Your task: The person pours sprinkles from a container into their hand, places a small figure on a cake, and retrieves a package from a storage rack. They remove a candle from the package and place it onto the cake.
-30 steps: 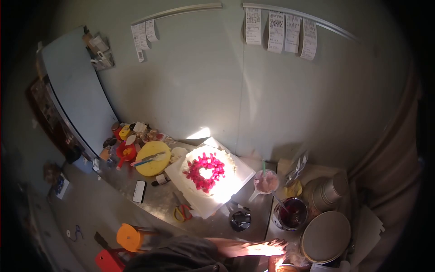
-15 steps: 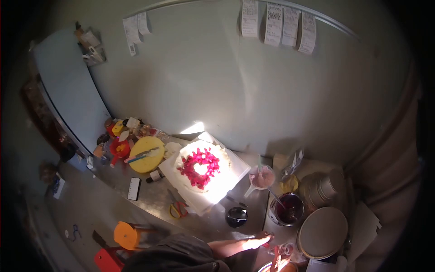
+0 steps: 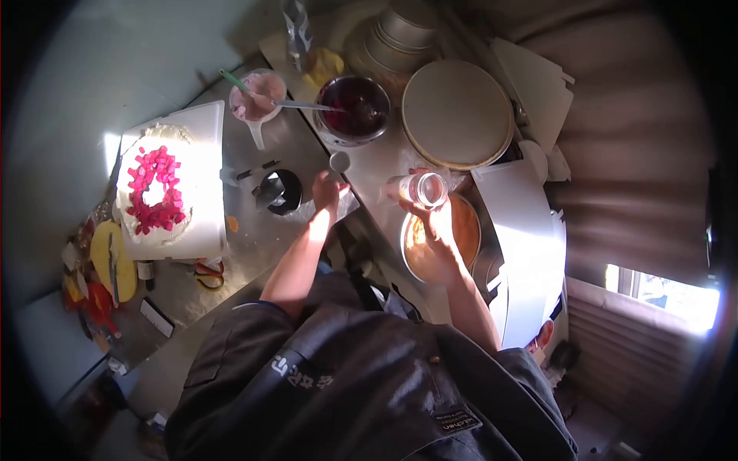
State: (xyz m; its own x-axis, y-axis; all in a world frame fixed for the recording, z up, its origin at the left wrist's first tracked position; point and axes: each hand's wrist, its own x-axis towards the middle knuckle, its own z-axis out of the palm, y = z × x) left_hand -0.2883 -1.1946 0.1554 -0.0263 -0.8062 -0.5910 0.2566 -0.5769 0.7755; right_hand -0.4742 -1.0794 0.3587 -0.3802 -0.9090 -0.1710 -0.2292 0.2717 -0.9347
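My left hand (image 3: 326,192) is closed on a small white lid (image 3: 339,161), above the metal table beside a black bowl (image 3: 289,192). In my right hand (image 3: 430,215) is a clear jar (image 3: 430,190), its round mouth facing up, with fingers wrapped round it. Below that hand stands a round pan (image 3: 469,230) with orange contents. Dark red contents fill part of a metal bowl (image 3: 375,137) beyond my hands, and a utensil rests across its rim. What the jar holds is hard to make out.
A cream cake (image 3: 157,188) with pink cubes sits on a white board at left. A pink-filled jug (image 3: 260,96) stands behind. At right are a large round tin (image 3: 457,114) and white cardboard (image 3: 516,230). Scissors (image 3: 209,274) lie near the front edge.
The view has swung right and down, so the cake now appears farther left. Both hands are now fully visible, with the jar and the lid held apart.
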